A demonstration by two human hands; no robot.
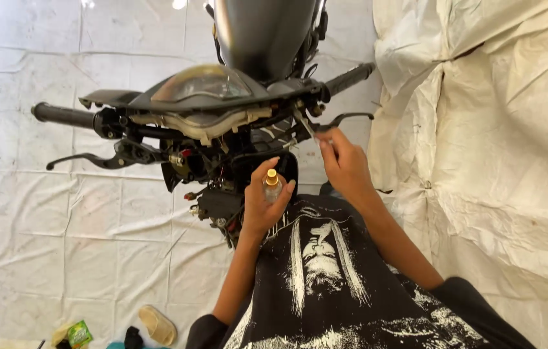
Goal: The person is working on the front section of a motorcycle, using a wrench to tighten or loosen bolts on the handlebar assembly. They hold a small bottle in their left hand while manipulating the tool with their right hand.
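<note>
- Black printed shirt (326, 271) fills the space nearest the camera, between the 2 forearms.
- Left hand (262, 201) is clenched around a small clear bottle (272, 188) with a gold cap, held upright just in front of the shirt.
- Right hand (345, 165) sits just to the right of the bottle and slightly farther out, its fingers pinched on the handle of a thin metal tool (306, 127).
- That tool slants up and left from the right hand, and its tip meets the handlebar mount area; the exact contact spot is too small to tell.
- Brake lever (345, 118) lies just above the right hand, under the right grip (349, 78).
- Exposed wiring and black parts (212, 194) sit just left of the left hand.
- Speedometer housing (203, 87) lies beyond both hands, with the left grip (64, 116) well out to the left.
- White sheeting (61, 213) covers the floor under everything, and a sandal (158, 325) lies on it down left of the left arm.
</note>
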